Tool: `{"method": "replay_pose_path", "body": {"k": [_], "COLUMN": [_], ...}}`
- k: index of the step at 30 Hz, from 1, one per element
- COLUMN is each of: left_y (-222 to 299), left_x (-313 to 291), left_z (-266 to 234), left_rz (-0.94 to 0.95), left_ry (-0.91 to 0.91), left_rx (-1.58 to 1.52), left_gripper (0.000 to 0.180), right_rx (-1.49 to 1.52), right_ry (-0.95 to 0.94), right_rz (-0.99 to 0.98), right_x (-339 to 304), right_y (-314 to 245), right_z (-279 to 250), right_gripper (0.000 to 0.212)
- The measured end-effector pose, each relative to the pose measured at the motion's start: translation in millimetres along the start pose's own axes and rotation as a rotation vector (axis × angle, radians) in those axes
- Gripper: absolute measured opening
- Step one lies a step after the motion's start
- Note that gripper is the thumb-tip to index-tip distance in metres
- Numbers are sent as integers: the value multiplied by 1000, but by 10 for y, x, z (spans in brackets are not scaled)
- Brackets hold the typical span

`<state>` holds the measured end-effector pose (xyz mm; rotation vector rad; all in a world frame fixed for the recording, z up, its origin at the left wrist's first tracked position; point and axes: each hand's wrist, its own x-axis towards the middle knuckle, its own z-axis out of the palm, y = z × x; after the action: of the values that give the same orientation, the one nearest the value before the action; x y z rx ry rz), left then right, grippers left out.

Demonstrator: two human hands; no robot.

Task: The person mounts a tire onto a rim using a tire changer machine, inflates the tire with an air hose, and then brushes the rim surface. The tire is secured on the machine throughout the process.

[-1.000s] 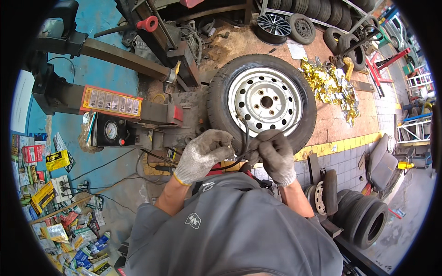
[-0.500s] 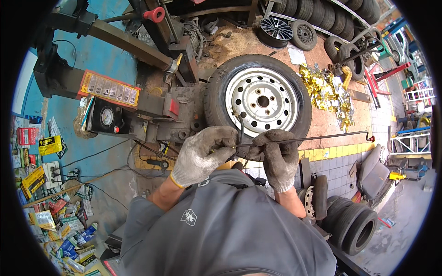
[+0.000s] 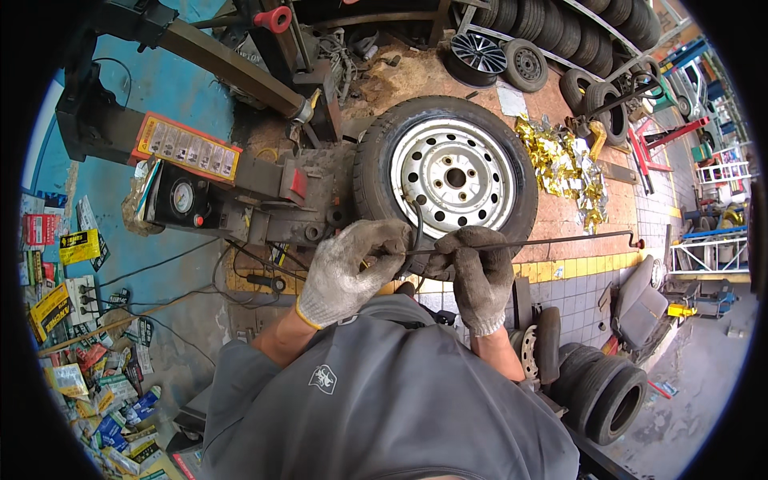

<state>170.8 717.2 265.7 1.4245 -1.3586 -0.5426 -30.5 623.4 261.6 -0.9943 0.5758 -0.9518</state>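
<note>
Head view. At the upper right, a tyre rack (image 3: 504,34) holds a row of tyres (image 3: 552,32). The gloved left hand (image 3: 356,260) pinches the near end of a thin dark rod (image 3: 560,239) between thumb and fingertips; the gloved right hand (image 3: 482,268) grips it farther along. The rod extends rightward to a hooked, red-tipped end. Beyond the hands lies a tyred white steel wheel (image 3: 436,172), its near edge partly covered by the gloves. A curved dark hose (image 3: 418,220) rises beside the left fingertips. Gold foil (image 3: 560,168) lies right of the wheel; a round gauge (image 3: 183,197) sits left.
</note>
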Motion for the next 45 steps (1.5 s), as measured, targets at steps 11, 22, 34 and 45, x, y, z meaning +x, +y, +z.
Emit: {"method": "replay_pose_path", "body": {"k": [11,22,34,45], "left_y": [-200,-708,-2485,-2968], "left_x": [-60,-121,578,820], "left_z": [235,538,1386,1129], "left_rz": [108,159,117,118], "left_ry": [-37,-287,-355,-264], "left_rx": [88,69,697,501], "left_gripper": [45,23,36,30], "right_rx": [-171,-427,-528,-616], "right_ry": [49,172,700,651], "right_rz": [253,348,119,133], "right_x": [6,-52,619,1174], "right_y": [213,618,1965,2389], "right_z": [-18,-466,-1327,-927], "right_gripper": [22,22,33,35]}}
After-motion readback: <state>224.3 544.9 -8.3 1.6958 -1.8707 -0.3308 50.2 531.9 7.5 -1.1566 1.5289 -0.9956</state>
